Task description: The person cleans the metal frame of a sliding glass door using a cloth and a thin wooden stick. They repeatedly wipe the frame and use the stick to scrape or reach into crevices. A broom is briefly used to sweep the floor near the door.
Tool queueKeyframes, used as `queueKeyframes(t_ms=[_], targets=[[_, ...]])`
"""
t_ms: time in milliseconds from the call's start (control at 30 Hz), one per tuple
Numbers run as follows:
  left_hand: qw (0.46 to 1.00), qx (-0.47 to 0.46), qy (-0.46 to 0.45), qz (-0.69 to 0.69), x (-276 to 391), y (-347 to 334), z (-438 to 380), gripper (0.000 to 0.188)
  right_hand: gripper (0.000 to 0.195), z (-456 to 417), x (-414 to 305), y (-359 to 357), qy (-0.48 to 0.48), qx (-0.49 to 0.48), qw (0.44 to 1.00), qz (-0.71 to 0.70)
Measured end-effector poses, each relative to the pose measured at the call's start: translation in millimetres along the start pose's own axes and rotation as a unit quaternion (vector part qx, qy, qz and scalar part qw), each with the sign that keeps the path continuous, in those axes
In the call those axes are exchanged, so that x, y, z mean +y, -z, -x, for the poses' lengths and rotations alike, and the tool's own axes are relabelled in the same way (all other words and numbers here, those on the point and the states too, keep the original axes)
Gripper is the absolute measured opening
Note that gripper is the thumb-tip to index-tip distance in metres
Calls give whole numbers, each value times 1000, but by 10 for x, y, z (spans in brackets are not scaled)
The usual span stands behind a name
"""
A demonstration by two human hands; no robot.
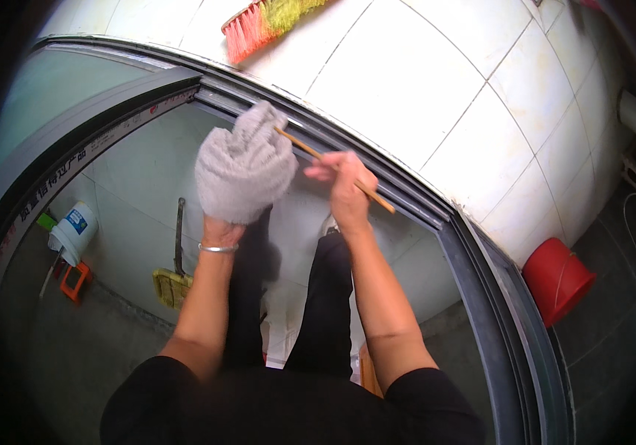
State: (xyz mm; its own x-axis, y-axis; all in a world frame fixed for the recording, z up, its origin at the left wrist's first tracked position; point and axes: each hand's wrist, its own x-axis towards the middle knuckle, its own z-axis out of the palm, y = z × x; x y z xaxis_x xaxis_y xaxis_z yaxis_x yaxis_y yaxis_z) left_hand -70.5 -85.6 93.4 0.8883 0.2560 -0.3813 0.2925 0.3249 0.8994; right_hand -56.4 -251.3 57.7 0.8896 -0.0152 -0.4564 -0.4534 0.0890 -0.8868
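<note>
A bunched grey cloth (246,172) covers most of my left hand (222,229), and only the wrist end of that hand shows, above a silver bangle (218,248). My right hand (349,192) grips a thin wooden stick (371,193), possibly a chopstick. The stick's far tip meets the cloth's right side. Both hands are over the grey metal sliding-door track (401,194), which crosses the floor in front of me. My left fingers are hidden in the cloth.
A sliding door's frame (101,130), bearing writing, stands at left. Beyond the track lies a broom head (248,36) with red and yellow bristles. A red bucket (557,281) stands at right. To the left are a dustpan (172,288) and a white bucket (76,228).
</note>
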Motion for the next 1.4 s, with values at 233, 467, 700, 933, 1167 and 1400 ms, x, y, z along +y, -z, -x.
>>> queueKeyframes(t_ms=[233, 467, 700, 933, 1167, 1400], targets=[[711, -309, -345, -530, 229, -792, 157, 21, 46, 924, -334, 992, -70, 213, 975, -7], [640, -368, -450, -502, -839, -1731, 379, 16, 27, 1526, -389, 1717, 38, 362, 885, 291], [773, -196, 509, 323, -1367, -2045, 632, 30, 26, 1291, -395, 1849, -50, 313, 920, 231], [805, -210, 506, 231, -1318, -1983, 637, 37, 24, 812, -533, 1902, -34, 272, 900, 338], [866, -309, 367, 138, -1570, -1965, 923, 57, 22, 997, -521, 2032, 49, 340, 823, 453], [841, -247, 429, 217, -861, -1455, 924, 55, 20, 1727, -369, 1828, -89, 356, 891, 268]])
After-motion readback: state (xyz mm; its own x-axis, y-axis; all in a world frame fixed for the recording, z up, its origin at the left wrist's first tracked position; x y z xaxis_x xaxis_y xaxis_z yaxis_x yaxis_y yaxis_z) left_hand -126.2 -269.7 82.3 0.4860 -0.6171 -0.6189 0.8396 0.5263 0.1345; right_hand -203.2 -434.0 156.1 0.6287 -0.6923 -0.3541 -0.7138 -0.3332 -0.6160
